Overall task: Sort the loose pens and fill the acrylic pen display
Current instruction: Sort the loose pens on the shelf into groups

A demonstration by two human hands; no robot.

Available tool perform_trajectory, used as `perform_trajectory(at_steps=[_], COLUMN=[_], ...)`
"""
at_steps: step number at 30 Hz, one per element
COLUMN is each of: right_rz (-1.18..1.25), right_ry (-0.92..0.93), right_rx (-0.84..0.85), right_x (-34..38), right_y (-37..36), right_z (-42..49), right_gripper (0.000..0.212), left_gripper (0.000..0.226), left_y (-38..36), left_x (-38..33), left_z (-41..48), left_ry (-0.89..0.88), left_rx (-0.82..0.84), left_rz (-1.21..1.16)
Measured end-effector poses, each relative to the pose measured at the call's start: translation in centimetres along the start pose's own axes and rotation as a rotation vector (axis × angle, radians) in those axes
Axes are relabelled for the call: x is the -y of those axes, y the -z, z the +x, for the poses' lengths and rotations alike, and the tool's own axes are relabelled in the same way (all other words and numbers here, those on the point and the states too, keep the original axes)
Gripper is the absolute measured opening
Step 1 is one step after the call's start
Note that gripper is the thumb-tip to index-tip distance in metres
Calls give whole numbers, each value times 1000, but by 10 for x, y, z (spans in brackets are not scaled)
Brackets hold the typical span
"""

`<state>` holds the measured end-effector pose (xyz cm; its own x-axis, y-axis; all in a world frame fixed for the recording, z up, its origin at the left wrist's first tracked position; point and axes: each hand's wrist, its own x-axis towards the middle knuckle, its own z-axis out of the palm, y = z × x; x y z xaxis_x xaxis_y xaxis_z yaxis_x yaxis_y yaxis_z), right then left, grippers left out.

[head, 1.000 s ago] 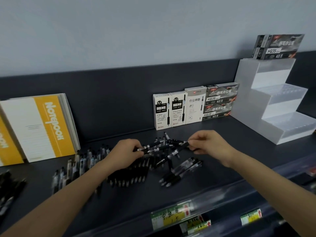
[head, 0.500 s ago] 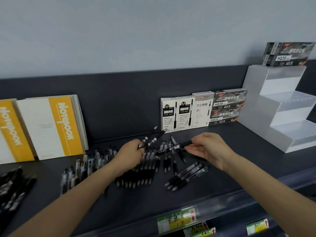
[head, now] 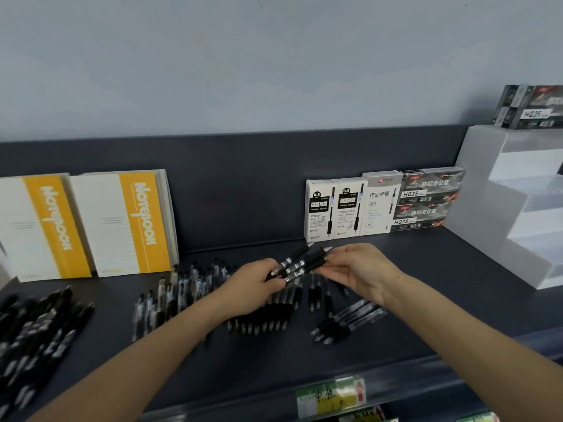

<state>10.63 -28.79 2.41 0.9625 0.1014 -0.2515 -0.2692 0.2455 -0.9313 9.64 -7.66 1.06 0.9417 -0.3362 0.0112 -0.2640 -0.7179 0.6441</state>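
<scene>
Above the shelf [head: 426,284], well left of the acrylic pen display [head: 487,214], the hands had closed in since a moment before. The right hand [head: 362,269] had brought its single pen across to the left hand [head: 253,287]. Left fingers curled round a bundle of black pens [head: 300,263], and the right thumb and fingers pinched its far end. Loose pens [head: 268,312] lay beneath.

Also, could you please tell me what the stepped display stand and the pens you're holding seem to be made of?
The display stand looks like frosted acrylic: milky, translucent, matte faces. The held pens look plastic: glossy black barrels with silvery bands, maybe metal.
</scene>
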Motion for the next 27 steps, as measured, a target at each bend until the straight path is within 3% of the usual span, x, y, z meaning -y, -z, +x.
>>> perform_trajectory(at_steps=[2, 5, 10, 12, 16, 21, 27], right_rz=[-101, -494, -1183, -1319, -1454, -1468, -1411], right_ry=[31, 155, 441, 523, 629, 722, 760], right_rx=[-43, -95, 143, 260, 367, 465, 557], right_x=[-3, -5, -11, -19, -38, -50, -62], right_y=[-6, -20, -75, -103, -145, -181, -210], right_z=[3, 10, 12, 12, 9, 1, -3], right_gripper=[24, 31, 34, 38, 41, 39, 40], left_gripper=[16, 17, 16, 18, 4, 18, 22], left_y=[4, 18, 51, 62, 85, 116, 120], left_x=[9, 25, 62, 77, 105, 135, 160], left_z=[-4, -14, -51, -71, -117, -169, -187], left_ry=[19, 100, 280, 340, 469, 687, 797], left_rx=[-38, -168, -342, -395, -510, -507, -489], left_rz=[92, 197, 274, 311, 506, 720, 816])
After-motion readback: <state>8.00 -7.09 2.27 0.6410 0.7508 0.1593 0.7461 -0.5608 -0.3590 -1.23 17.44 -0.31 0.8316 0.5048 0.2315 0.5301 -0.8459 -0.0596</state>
